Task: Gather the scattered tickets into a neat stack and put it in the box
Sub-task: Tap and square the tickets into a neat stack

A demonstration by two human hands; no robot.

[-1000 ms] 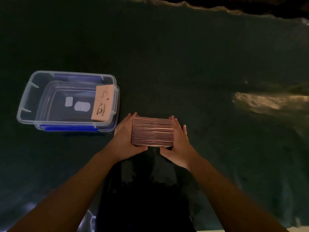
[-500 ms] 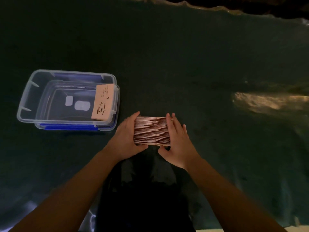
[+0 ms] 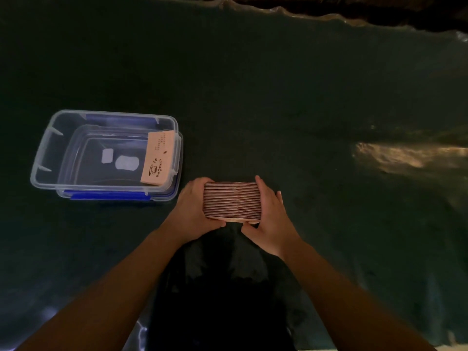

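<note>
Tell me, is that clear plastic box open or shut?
Open. The box shows no lid across its top, and a ticket leans inside against its right wall, plainly seen from above.

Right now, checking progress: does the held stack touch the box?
Apart. The head view shows dark table between the stack, squeezed between left hand and right hand, and the box.

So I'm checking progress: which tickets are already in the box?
Only the single ticket with the coffee-cup print, leaning against the clear box's right wall. The ticket stack is outside, squeezed between both hands.
</note>
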